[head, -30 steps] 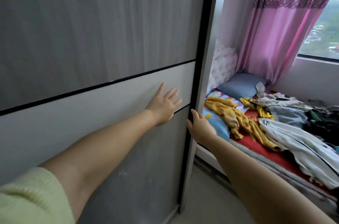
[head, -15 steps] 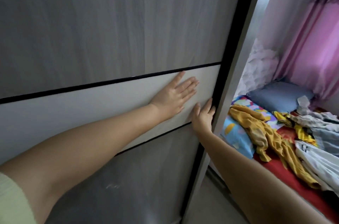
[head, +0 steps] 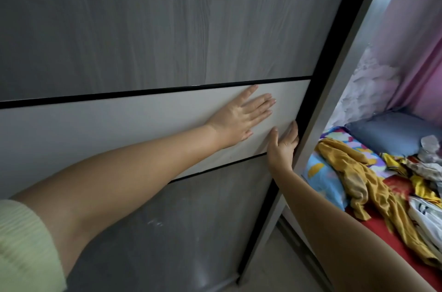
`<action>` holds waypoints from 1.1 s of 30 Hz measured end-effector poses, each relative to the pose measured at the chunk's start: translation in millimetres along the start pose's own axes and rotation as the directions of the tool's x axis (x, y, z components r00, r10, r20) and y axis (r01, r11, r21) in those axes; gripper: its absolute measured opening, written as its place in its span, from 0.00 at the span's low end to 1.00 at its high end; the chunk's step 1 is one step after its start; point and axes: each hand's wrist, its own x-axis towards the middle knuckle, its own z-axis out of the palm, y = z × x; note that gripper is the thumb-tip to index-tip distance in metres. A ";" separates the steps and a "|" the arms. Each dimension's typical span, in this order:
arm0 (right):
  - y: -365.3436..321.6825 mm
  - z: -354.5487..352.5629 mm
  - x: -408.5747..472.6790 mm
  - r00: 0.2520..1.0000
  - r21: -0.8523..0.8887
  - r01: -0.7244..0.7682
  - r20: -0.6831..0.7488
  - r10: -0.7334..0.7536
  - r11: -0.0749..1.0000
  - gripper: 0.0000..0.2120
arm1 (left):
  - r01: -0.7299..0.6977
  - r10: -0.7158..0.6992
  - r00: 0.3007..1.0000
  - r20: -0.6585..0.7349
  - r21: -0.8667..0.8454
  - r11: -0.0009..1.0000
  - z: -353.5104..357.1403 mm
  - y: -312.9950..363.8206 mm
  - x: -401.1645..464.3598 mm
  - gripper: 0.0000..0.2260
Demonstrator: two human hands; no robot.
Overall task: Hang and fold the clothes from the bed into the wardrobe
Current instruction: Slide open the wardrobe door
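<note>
The grey wardrobe door [head: 167,23] fills most of the view, crossed by a pale band [head: 95,129] edged in black. To its right lies the bed [head: 392,227] with a red sheet, and on it the clothes [head: 366,186] in a loose heap, a mustard garment foremost, beside a blue-grey pillow [head: 392,133]. The left hand [head: 241,117] presses flat on the pale band, fingers straight and released. The right hand [head: 283,145] rests at the door's black edge, fingers extended, grasping nothing.

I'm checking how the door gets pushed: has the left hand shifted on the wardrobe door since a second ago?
Yes. The left hand has slid up the door's pale band, fingers now just under the upper black strip.
</note>
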 end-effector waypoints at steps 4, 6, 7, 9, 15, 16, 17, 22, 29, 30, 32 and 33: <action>-7.5 -1.3 -3.6 0.995 0.108 -0.080 -0.043 0.085 0.991 0.28 | -0.009 0.009 1.000 -0.002 0.006 1.000 -0.7 -2.3 -7.1 0.28; -11.2 -3.5 -5.3 0.993 0.093 -0.103 -0.045 0.107 0.990 0.27 | -0.011 0.011 1.000 0.005 0.001 1.000 0.1 -2.1 -11.0 0.28; -13.0 -4.2 -7.2 0.994 0.078 -0.101 -0.040 0.104 0.992 0.26 | -0.010 0.010 1.000 0.006 0.005 1.000 0.6 -2.7 -13.7 0.29; -15.6 -4.3 -13.5 0.995 0.048 -0.096 -0.031 0.098 0.994 0.25 | -0.005 0.005 1.000 0.001 0.004 1.000 1.6 -6.3 -21.6 0.29; -25.6 10.1 -48.6 0.991 0.027 -0.132 0.022 0.132 0.991 0.29 | 0.014 -0.014 1.000 -0.011 0.002 1.000 3.7 -17.8 -63.3 0.29; -29.2 14.6 -57.4 0.992 0.037 -0.127 0.030 0.126 0.991 0.30 | 0.017 -0.017 1.000 -0.006 0.007 1.000 4.1 -20.4 -72.9 0.29; -34.4 20.0 -69.2 0.992 0.046 -0.122 0.043 0.120 0.992 0.32 | 0.017 -0.017 1.000 0.001 0.014 1.000 3.9 -25.2 -86.0 0.29; -55.1 33.0 -108.1 0.989 0.019 -0.100 0.116 0.097 0.995 0.41 | 0.042 -0.041 0.999 -0.027 0.041 0.998 9.9 -37.2 -135.5 0.29; -87.0 46.5 -151.6 0.962 -0.172 -0.024 0.264 0.069 0.985 0.36 | 0.193 -0.193 0.980 -0.037 -0.005 0.981 9.2 -47.8 -211.5 0.28; -90.0 48.0 -157.6 0.955 -0.183 -0.003 0.291 0.057 0.983 0.34 | 0.224 -0.225 0.974 -0.033 -0.022 0.974 5.9 -49.1 -222.1 0.28; -93.4 50.8 -168.0 0.943 -0.207 0.033 0.331 0.038 0.978 0.31 | 0.288 -0.290 0.957 -0.026 -0.065 0.955 -0.2 -51.8 -238.5 0.28; -95.3 52.4 -173.5 0.939 -0.213 0.049 0.343 0.028 0.976 0.30 | 0.323 -0.326 0.945 -0.011 -0.089 0.942 -3.2 -53.3 -245.9 0.27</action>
